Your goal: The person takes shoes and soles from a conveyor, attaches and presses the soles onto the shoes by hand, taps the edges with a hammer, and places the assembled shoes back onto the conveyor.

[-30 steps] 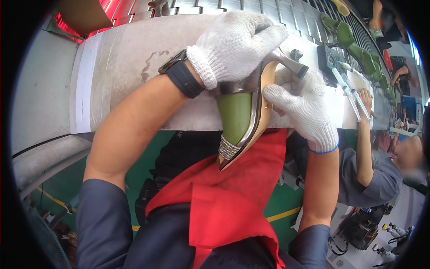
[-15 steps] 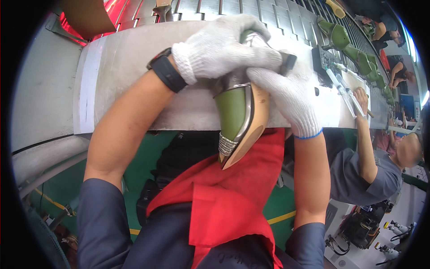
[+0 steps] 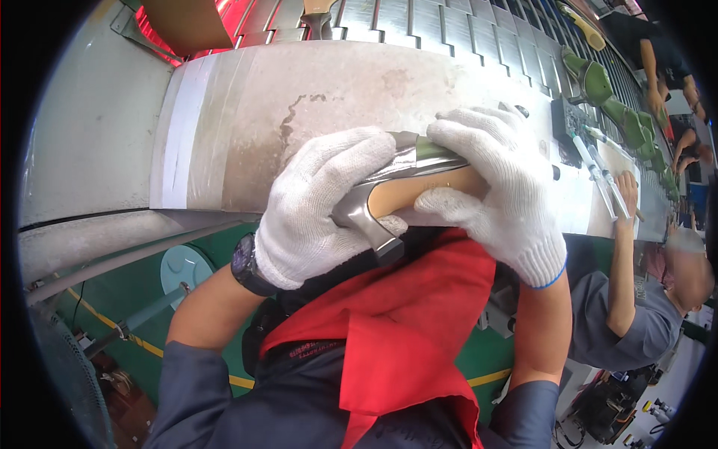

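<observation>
The fingers (image 3: pixel 363 153) of the gloved left hand (image 3: pixel 318 206) are wrapped around the back of a shoe (image 3: pixel 430 187), and those of the gloved right hand (image 3: pixel 505 176) grip its front part, the thumb lying against the tan sole. Both hands are thus grasping the same shoe, which is held sideways at the near edge of the table (image 3: pixel 359 86), sole facing the person and dark-tipped heel (image 3: pixel 376 238) pointing down toward the red apron (image 3: pixel 404 314). Green shows on the upper between the hands; the toe end is largely hidden by the right hand. A dark watch (image 3: pixel 245 266) sits on the left wrist. On the table to the right, syringes (image 3: pixel 598 176) lie near a black block (image 3: pixel 566 123), with a co-worker's bare hand (image 3: pixel 627 193) just beside them. Beyond the table runs a slatted metal conveyor (image 3: pixel 430 26), and green shoes (image 3: pixel 621 116) stand in a row at the right.
</observation>
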`<move>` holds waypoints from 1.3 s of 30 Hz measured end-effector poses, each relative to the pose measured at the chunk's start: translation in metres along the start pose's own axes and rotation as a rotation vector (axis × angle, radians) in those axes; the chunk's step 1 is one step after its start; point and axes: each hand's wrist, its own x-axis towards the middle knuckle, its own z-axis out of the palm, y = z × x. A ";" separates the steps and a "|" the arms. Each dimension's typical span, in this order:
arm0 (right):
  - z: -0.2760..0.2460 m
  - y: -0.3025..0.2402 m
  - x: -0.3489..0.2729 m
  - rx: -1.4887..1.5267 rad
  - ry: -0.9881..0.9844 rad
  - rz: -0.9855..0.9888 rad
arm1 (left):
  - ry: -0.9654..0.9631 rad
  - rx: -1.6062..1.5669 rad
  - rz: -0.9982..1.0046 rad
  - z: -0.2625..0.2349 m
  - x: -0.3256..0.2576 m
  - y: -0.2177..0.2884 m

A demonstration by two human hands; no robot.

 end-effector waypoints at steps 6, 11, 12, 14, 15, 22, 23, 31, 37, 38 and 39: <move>0.003 -0.006 0.007 -0.040 -0.035 -0.039 | -0.021 -0.019 0.016 0.001 -0.006 -0.007; 0.003 -0.008 0.008 -0.069 -0.033 -0.073 | 0.034 0.003 0.075 0.007 -0.010 -0.007; 0.003 -0.009 0.009 -0.081 -0.027 -0.089 | 0.034 0.000 0.072 0.008 -0.010 -0.007; 0.004 -0.012 0.009 -0.089 -0.026 -0.086 | 0.034 0.013 0.081 0.009 -0.010 -0.007; 0.004 -0.013 0.009 -0.097 -0.022 -0.084 | 0.033 0.012 0.078 0.009 -0.010 -0.008; 0.002 -0.017 0.014 -0.096 -0.080 -0.046 | 0.064 0.022 0.090 0.013 -0.013 -0.007; 0.001 -0.017 0.016 -0.077 -0.107 -0.011 | 0.055 0.031 0.079 0.013 -0.013 -0.007; -0.010 -0.039 0.044 -0.027 -0.327 0.194 | 0.185 0.095 0.118 0.036 -0.021 -0.015; -0.007 -0.020 0.034 -0.281 -0.232 0.040 | 0.013 0.379 -0.071 0.042 -0.020 0.021; -0.002 -0.013 0.023 -0.288 -0.103 0.009 | -0.037 0.329 -0.061 0.037 -0.018 0.022; 0.005 -0.004 0.011 -0.289 0.027 -0.027 | -0.088 0.286 -0.055 0.032 -0.016 0.022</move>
